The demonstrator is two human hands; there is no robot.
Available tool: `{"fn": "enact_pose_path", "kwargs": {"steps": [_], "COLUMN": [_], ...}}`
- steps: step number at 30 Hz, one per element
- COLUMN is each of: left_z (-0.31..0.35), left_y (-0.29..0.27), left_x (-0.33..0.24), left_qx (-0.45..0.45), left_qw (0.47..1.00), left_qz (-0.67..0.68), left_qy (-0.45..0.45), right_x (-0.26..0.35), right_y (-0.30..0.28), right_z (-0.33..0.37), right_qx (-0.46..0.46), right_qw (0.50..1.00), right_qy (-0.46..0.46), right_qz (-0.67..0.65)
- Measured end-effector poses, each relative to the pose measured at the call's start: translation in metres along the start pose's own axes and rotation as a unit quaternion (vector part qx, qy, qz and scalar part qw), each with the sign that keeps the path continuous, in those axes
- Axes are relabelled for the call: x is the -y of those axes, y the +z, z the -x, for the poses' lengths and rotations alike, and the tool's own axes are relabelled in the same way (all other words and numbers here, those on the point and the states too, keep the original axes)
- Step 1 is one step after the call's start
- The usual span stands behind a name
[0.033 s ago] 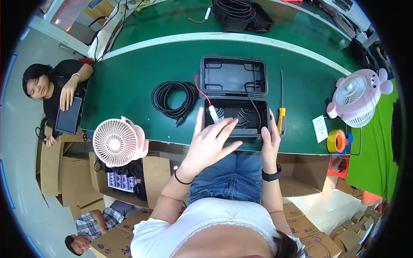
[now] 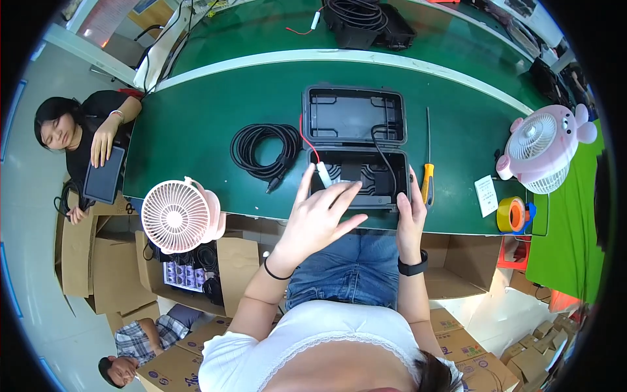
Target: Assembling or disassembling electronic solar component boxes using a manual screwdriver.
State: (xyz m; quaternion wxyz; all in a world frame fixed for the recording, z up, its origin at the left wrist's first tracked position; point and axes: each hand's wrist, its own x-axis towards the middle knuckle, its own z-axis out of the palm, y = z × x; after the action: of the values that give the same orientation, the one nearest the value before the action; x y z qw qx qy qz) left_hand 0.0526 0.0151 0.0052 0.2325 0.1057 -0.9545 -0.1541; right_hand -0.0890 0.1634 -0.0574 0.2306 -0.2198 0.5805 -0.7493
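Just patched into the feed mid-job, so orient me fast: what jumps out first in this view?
An open black hard case sits at the centre of the green table, with the left hand spread over its near half and the right hand gripping its right front corner. A coiled black cable lies just left of the case, and a pink desk fan stands at the table's near left edge.

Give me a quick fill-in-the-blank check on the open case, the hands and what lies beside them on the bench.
1. The black hard case on the green table has its lid ____.
2. The right hand grips the case's ____ edge.
3. The left hand has its fingers spread above the case, near a white connector on a ____ wire.
4. The coiled black cable lies to the ____ of the case.

Missing words: open; right; red; left
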Motion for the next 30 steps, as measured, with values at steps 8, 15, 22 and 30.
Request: {"fn": "enact_pose_path", "kwargs": {"steps": [8,15,22,30], "left_z": [0.016,0.036,0.031,0.021], "left_y": [-0.006,-0.012,-0.013,-0.020], "left_x": [0.015,0.016,0.012,0.020], "left_qx": [-0.014,-0.006,0.009,-0.103], "left_qw": [0.999,0.998,1.000,0.987], "left_qz": [0.018,0.053,-0.020,-0.110], "left_qy": [0.039,0.037,0.022,-0.051], "right_x": [0.030,0.037,0.041,0.054], "right_y": [-0.008,0.005,0.020,0.006], "right_z": [-0.023,-0.091,-0.128,-0.101], "right_qx": [0.093,0.042,0.126,0.156], "right_qw": [0.996,0.995,0.950,0.976], "right_qy": [-0.002,-0.016,0.021,-0.125], "right_qz": [0.006,0.086,0.283,0.090]}}
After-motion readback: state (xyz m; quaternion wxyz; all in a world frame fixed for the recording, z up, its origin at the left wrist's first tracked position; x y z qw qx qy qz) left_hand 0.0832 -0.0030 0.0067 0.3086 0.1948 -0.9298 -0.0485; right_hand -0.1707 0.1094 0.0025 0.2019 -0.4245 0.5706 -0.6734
